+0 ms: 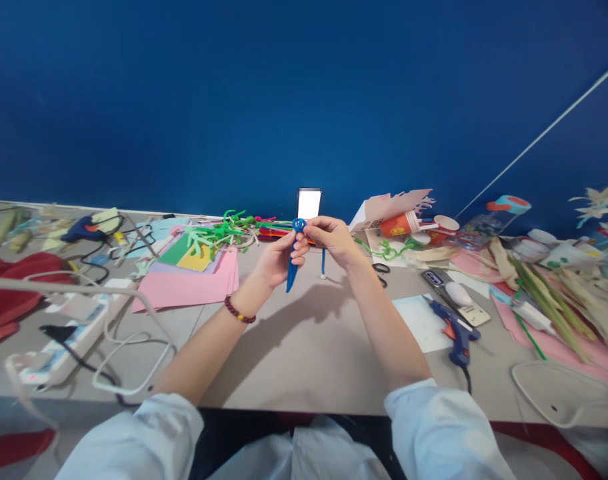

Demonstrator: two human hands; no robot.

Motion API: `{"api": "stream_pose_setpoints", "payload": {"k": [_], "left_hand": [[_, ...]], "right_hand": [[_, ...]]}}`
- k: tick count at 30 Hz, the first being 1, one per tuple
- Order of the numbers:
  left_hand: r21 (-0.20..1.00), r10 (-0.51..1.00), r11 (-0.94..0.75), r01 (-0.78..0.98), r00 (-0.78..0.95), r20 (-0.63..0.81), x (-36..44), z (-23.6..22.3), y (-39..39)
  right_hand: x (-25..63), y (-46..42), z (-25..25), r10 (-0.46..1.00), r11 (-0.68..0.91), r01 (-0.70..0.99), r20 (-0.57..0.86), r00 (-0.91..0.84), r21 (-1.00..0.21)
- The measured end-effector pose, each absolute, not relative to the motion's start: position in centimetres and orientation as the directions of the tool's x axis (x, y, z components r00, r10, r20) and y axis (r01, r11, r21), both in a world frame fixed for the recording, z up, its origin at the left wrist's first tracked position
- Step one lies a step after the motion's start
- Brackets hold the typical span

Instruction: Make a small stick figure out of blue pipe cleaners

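Pinching a blue pipe-cleaner figure (290, 280) between our left hand (277, 260) and right hand (334, 240), both nearly closed; its top is already coiled, its tail straight.

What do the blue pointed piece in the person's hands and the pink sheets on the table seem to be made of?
The blue piece looks like wound chenille stem, matte and soft-edged, though blur leaves that open. The pink sheets look like matte card or paper: thin, flat, crisp-edged.
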State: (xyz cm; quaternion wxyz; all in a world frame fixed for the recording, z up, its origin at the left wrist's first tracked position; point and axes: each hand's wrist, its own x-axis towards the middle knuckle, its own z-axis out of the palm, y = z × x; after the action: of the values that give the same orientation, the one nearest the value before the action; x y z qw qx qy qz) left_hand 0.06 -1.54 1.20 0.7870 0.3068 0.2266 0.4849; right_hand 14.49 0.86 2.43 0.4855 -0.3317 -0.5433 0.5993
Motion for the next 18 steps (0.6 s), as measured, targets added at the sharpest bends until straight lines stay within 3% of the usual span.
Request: {"api": "stream_pose_setpoints", "payload": {"k": [7,13,18], "left_hand": [[0.749,0.896,0.346,-0.565,0.435,-0.086,0.1,1.23,-1.37],[0.876,0.979,0.074,-0.477,0.202,0.027,0.84,0.69,-1.14],[0.87,0.972,0.08,-0.486,0.232,0.041,0.9,0.34,-1.13]], "right_hand": [[14.29,0.57,2.47,0.924,0.131,-0.234,0.204,-0.324,-0.963],[14.25,0.96,2.15,0.917,0.222,-0.163,0.262,-0.3,-0.961],[14.62,0.99,2.16,0.905,0.236,-0.156,0.276,-0.325,-0.959]]}}
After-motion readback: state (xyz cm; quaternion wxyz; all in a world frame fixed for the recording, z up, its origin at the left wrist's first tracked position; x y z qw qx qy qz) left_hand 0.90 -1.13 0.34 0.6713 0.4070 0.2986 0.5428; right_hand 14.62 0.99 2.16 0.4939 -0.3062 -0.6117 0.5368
